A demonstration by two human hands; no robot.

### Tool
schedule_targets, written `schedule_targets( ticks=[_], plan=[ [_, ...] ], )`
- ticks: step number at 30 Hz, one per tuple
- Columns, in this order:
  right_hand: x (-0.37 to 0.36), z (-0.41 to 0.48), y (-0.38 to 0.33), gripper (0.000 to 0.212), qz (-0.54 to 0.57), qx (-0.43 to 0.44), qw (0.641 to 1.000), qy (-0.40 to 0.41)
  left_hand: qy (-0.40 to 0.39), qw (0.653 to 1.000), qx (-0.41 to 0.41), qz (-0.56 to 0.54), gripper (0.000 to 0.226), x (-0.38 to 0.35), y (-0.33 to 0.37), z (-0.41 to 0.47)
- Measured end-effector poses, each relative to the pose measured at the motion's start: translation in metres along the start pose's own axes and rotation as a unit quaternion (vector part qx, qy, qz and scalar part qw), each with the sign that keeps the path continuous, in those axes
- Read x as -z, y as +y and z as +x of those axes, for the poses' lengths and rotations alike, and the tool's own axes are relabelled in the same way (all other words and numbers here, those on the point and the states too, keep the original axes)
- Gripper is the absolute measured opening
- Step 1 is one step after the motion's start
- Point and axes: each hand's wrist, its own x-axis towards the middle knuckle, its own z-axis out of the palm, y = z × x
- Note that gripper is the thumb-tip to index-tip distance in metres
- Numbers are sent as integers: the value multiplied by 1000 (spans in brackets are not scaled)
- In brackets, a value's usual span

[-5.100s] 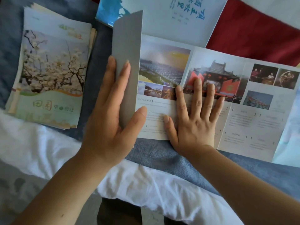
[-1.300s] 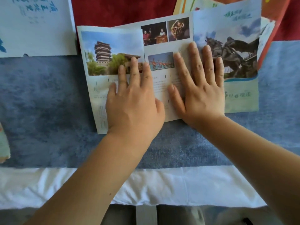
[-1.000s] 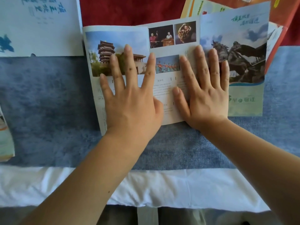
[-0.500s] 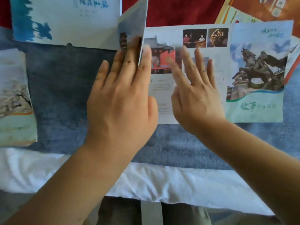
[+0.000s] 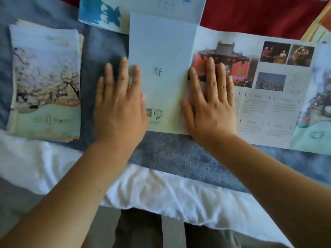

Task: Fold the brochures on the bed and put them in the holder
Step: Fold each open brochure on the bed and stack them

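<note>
Our 2 hands lie flat, fingers straight, gripping nothing: left hand [image 5: 120, 106] at the brochure [image 5: 161, 51]'s folded-over edge, right hand [image 5: 211, 110] on its inner pages. It lies on the blue blanket [image 5: 179, 158], whose softness could skew our crease.

Hands, two: left hand [image 5: 120, 108], right hand [image 5: 209, 111]. Papers lying single, three: one part-folded brochure [image 5: 268, 104], one blue-and-white sheet [image 5: 143, 8], one orange leaflet [image 5: 320, 27] at frame edge. One stack of folded brochures [image 5: 46, 77]; its sheets uncountable.
</note>
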Motion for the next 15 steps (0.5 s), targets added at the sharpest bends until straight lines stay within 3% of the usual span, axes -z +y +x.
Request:
schedule_targets(
  ticks=[3, 8, 11, 15],
  plan=[
    [-4, 2, -9, 66, -11, -7, 1000, 11, 39, 997, -60, -31, 65, -17, 14, 0],
    [-4, 3, -13, 65, 12, 19, 1000, 14, 47, 996, -74, -7, 64, -46, 21, 1],
    [4, -1, 8, 64, 10, 27, 999, 27, 67, 994, -84, -5, 63, -53, 9, 3],
    [15, -13, 57, 72, -12, -26, 1000, -2, 66, 996, -65, -2, 67, -51, -10, -1]
  ],
)
